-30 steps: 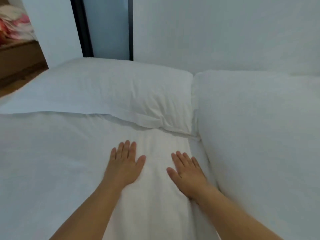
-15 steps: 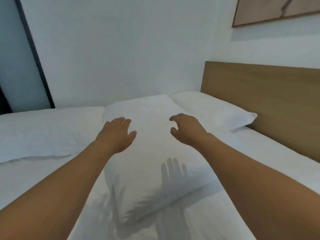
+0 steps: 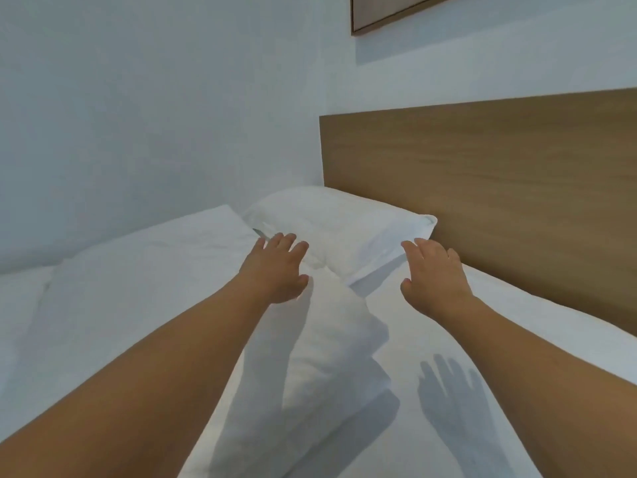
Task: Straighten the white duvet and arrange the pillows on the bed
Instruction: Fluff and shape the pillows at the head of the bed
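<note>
A white pillow (image 3: 341, 222) lies flat at the head of the bed, against the wooden headboard (image 3: 499, 188). A second white pillow (image 3: 144, 281) lies nearer me, running from the left down the middle, its near edge bunched up. My left hand (image 3: 277, 270) hovers with spread fingers over the seam between the two pillows, holding nothing. My right hand (image 3: 434, 274) hovers with fingers extended just short of the far pillow's right corner, above the white sheet (image 3: 517, 322). Both hands cast shadows on the bedding. I cannot tell the duvet from the other white bedding.
A plain white wall (image 3: 155, 115) runs along the left side of the bed. A framed picture (image 3: 413, 12) hangs above the headboard at the top edge of the view.
My hands lifted off the flat bedding and reached forward. The view swung right towards the headboard, and both hands now hover near the far pillow instead of over the near one.
</note>
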